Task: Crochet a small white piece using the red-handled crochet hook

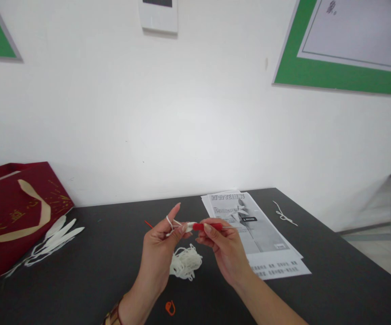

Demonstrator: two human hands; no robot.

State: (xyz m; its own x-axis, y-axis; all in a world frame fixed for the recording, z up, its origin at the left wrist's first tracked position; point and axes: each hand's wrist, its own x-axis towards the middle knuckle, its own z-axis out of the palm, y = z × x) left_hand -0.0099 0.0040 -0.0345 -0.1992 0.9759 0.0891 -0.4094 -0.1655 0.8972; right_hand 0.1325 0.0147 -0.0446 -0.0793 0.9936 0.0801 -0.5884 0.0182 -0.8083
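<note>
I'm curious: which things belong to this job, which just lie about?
Likely belonging:
red-handled tool (right hand)
white yarn (left hand)
tangled white yarn bundle

Apparently lying about:
dark-red, cream-ribboned bag
white leaf-shaped pieces
orange plastic clip
printed white sheets
knotted white cord

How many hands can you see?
2: the left hand, near the white yarn bundle, and the right hand, gripping a red handle. No other hands show.
</note>
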